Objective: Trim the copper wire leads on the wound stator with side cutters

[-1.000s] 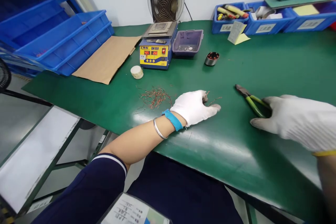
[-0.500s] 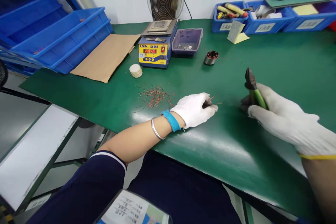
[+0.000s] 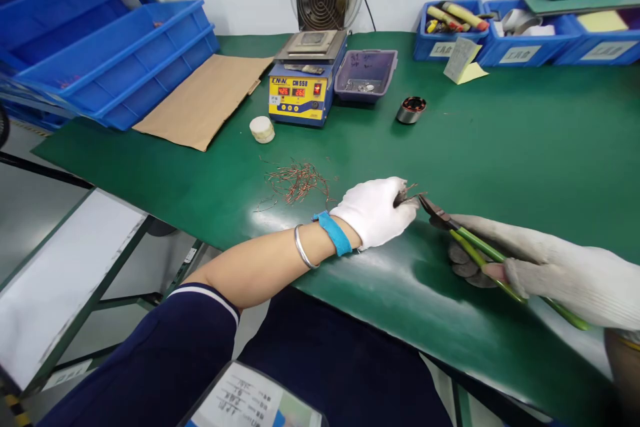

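Observation:
In a white glove, my left hand point(image 3: 383, 212) is closed near the table's front edge. Thin copper wire ends point(image 3: 413, 192) stick out past its fingertips; whatever they belong to is hidden in the grip. My right hand point(image 3: 525, 257), gloved too, holds diagonal cutters point(image 3: 470, 240) by their green handles, which are spread apart. The cutters' dark jaws point left and reach the wire ends at the left fingertips. A loose heap of copper wire clippings point(image 3: 297, 181) lies left of my left hand. Further back stands a small motor stator point(image 3: 411, 110) with copper windings.
A yellow and blue soldering pot unit point(image 3: 300, 97) stands at the back beside a purple tray point(image 3: 367, 77) and a round white block point(image 3: 262, 129). Cardboard point(image 3: 205, 100) and blue crates point(image 3: 120, 67) are at left. Blue tool bins point(image 3: 445, 47) line the back right.
The cutters have swung from upright to pointing left, and their jaws have come to the wire ends. My right hand has turned and shifted its hold along the handles. My left hand stays nearly still.

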Motion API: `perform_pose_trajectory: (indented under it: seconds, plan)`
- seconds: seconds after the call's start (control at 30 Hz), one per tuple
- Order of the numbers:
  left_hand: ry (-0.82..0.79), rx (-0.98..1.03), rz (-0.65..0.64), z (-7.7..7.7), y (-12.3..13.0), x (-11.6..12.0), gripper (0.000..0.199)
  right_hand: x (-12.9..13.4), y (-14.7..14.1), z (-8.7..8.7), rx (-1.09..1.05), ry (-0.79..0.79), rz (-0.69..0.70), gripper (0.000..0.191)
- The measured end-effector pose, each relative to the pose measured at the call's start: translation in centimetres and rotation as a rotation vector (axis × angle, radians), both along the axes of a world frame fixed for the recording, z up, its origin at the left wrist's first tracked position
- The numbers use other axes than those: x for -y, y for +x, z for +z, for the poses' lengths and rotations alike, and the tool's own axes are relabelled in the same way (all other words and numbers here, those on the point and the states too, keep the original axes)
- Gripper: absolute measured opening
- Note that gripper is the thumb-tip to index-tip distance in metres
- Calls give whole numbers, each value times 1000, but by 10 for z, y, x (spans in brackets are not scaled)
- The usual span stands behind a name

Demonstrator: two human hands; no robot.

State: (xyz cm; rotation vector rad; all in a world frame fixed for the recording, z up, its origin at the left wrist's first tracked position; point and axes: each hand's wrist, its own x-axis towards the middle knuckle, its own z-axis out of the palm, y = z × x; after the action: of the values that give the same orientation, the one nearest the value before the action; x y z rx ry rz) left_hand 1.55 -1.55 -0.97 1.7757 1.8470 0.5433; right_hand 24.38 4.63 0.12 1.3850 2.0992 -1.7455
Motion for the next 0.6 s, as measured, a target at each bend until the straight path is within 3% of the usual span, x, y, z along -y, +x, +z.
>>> perform_pose_trajectory:
  seconds: [0.33,0.6]
  plan:
    - [-11,-27,-15,2,1,0,21,-4,-13,8,35,36,2,108]
    - [1,-9,-21,0,1,-1,23,-15,-14,-2,7,50,93,80]
